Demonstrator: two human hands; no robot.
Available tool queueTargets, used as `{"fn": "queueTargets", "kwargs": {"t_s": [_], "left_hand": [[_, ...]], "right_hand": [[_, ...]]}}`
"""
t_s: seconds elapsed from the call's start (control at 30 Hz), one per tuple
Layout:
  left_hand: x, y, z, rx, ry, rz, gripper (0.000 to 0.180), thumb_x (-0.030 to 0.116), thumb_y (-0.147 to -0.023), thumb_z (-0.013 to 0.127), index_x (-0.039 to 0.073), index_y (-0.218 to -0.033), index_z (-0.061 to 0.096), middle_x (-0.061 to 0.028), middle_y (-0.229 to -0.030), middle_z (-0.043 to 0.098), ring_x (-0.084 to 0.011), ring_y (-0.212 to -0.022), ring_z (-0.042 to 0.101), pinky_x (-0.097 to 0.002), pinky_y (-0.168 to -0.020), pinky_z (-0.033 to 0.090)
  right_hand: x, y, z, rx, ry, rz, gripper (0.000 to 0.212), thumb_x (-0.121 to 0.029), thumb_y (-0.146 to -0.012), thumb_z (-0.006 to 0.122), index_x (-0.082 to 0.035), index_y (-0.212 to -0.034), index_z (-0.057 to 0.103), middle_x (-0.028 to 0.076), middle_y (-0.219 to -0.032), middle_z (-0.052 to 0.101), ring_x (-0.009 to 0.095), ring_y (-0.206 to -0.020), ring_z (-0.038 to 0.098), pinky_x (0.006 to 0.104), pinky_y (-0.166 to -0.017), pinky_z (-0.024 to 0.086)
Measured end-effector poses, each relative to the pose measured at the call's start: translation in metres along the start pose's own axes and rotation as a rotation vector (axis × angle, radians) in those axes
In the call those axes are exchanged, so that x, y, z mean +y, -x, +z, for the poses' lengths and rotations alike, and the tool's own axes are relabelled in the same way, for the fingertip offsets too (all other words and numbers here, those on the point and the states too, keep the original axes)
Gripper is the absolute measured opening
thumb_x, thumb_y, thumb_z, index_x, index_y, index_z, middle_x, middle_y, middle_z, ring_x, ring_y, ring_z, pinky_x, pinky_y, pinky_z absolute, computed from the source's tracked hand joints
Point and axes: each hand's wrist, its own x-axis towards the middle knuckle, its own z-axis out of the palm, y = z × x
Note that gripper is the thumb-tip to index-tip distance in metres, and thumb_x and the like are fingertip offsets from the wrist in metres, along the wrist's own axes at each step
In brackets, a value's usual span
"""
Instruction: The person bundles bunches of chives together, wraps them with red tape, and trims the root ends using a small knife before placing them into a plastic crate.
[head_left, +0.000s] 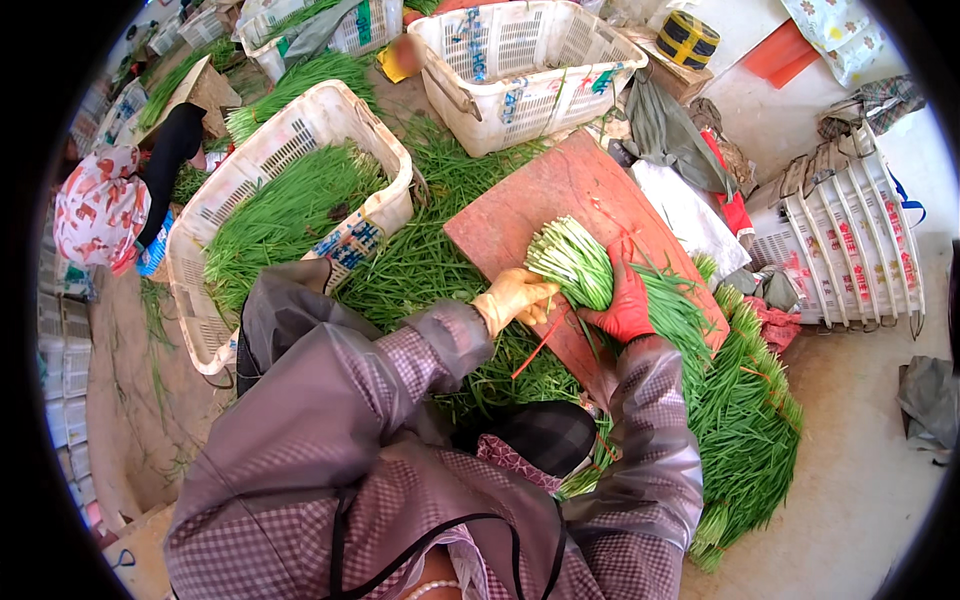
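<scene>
While our right hand clasps one bundle over one red board, our left hand, grip unclear, alongside, several crates surround it.

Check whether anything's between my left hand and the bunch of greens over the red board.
Nothing visible is: your left hand is close beside the bunch of greens, which your right hand holds. A thin red strip shows just below your left hand.

At centre, two gloved hands, one stalk bundle, one red board; two large white crates, top centre and left of centre.
</scene>
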Motion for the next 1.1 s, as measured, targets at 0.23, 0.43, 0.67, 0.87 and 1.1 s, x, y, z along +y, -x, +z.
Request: {"fn": "queueTargets", "kwargs": {"t_s": [0.23, 0.43, 0.67, 0.87, 1.1], "left_hand": [[-0.002, -0.008, -0.006, -0.062, -0.01, 0.062, 0.023, 0.023, -0.092, 0.059, 0.001, -0.092, 0.065, -0.0076, -0.072, 0.065, -0.0134, -0.053, 0.059, -0.0237, -0.043, 0.046], [0.004, -0.003, -0.031, -0.108, -0.13, 0.023, 0.024, 0.023, -0.092, 0.059, 0.0, -0.092, 0.065, -0.006, -0.069, 0.065, -0.0111, -0.051, 0.059, -0.0213, -0.043, 0.043], [0.042, 0.029, -0.102, -0.2, -0.191, -0.038, 0.024, 0.025, -0.093, 0.06, 0.001, -0.094, 0.063, -0.0022, -0.065, 0.06, -0.0088, -0.049, 0.053, -0.0206, -0.044, 0.04], [0.098, 0.098, -0.171, -0.253, 0.292, 0.326, 0.015, 0.019, -0.091, 0.064, 0.005, -0.086, 0.064, 0.0016, -0.06, 0.052, -0.0087, -0.048, 0.048, -0.0231, -0.044, 0.042], [0.069, 0.121, -0.148, -0.25, -1.297, -0.587, 0.041, 0.024, -0.085, 0.064, 0.001, -0.118, 0.062, -0.0135, -0.104, 0.07, -0.0241, -0.092, 0.068, -0.0326, -0.079, 0.055]], "right_hand": [[-0.002, 0.002, -0.003, -0.041, 0.002, 0.024, 0.126, -0.043, -0.038, 0.09, -0.004, -0.143, 0.032, 0.023, -0.134, 0.044, 0.038, -0.124, 0.044, 0.0459, -0.106, 0.034], [-0.012, 0.002, -0.008, -0.023, 0.075, 0.003, 0.133, -0.045, -0.035, 0.09, -0.004, -0.145, 0.028, 0.023, -0.139, 0.041, 0.037, -0.131, 0.039, 0.0465, -0.11, 0.03], [-0.009, 0.005, -0.006, -0.028, 0.086, 0.026, 0.127, -0.042, -0.042, 0.088, -0.006, -0.147, 0.026, 0.023, -0.14, 0.04, 0.037, -0.131, 0.038, 0.0474, -0.11, 0.029], [-0.001, 0.01, 0.0, -0.002, 0.128, 0.05, 0.115, -0.038, -0.05, 0.084, -0.009, -0.147, 0.027, 0.019, -0.14, 0.041, 0.036, -0.13, 0.039, 0.0481, -0.11, 0.029], [-0.002, 0.009, 0.0, 0.016, 0.105, 0.027, 0.114, -0.037, -0.051, 0.083, -0.009, -0.147, 0.027, 0.019, -0.138, 0.042, 0.036, -0.129, 0.04, 0.0489, -0.109, 0.029]]}}
